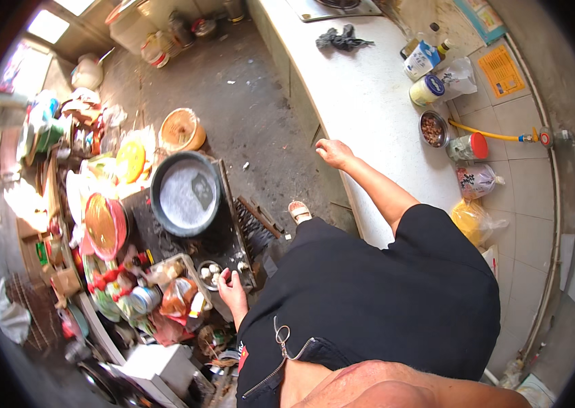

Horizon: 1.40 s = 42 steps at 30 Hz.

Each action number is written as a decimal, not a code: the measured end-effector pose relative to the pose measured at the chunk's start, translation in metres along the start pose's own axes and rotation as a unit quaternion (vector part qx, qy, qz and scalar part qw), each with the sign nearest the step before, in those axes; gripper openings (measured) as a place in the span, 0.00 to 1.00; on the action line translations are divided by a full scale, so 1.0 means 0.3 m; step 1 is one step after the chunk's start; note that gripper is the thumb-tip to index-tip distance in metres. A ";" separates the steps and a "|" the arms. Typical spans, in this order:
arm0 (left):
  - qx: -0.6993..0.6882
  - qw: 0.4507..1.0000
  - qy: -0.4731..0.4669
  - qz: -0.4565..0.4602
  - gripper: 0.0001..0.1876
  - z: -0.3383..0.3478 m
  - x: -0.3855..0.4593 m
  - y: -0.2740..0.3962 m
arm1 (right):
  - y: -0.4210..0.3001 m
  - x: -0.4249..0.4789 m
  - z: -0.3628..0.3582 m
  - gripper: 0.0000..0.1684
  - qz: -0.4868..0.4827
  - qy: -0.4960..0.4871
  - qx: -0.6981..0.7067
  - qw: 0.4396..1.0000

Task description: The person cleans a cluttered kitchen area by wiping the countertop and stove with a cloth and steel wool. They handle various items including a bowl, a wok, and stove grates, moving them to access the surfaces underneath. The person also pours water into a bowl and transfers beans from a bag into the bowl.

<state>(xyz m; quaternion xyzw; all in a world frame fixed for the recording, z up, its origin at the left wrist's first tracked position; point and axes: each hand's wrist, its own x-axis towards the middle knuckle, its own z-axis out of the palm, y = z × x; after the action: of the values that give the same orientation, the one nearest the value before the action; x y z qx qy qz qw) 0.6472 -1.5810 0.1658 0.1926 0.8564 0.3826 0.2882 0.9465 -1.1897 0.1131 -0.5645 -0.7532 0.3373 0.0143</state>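
My left hand (233, 295) is beside a small metal bowl (210, 275) holding several white bulbs that look like garlic. Its thumb and finger are apart, and nothing shows between them. Another white piece (242, 266) lies by the bowl on the dark low table (142, 217). Farther along that table stands a dark basin (186, 194) of foamy water. My right hand (336, 153) hangs loosely curled beside the edge of the white countertop (348, 97). Whether its fingers are closed on anything small is hidden.
A dark crumpled cloth (344, 39) and a bowl of brown pieces (433, 129) rest on the counter, with jars and bags along the wall. An orange bucket (182, 129) stands on the floor. Left of me are a plastic basket (181, 260) and piled clutter.
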 end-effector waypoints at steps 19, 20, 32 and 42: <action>-0.007 0.973 -0.200 0.118 0.15 0.470 0.737 0.673 | 0.333 0.596 -0.396 0.43 0.106 0.286 -0.002 0.952; -0.010 0.973 -0.200 0.114 0.15 0.479 0.786 0.711 | 0.343 0.702 -0.443 0.45 0.126 0.300 -0.007 0.946; -0.070 0.991 -0.113 -0.024 0.12 0.466 1.386 0.858 | 0.224 1.488 -0.447 0.37 0.209 0.287 -0.105 0.929; -0.009 0.981 -0.191 0.022 0.12 0.715 1.810 1.099 | 0.037 1.393 -0.556 0.25 0.021 0.281 -0.202 0.938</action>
<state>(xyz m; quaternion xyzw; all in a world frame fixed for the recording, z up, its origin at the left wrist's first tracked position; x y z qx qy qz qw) 0.4081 -0.9566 0.1142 0.2783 0.7777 0.3529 0.4395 0.8717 -0.7466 0.0857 -0.6428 -0.7589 0.0058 0.1038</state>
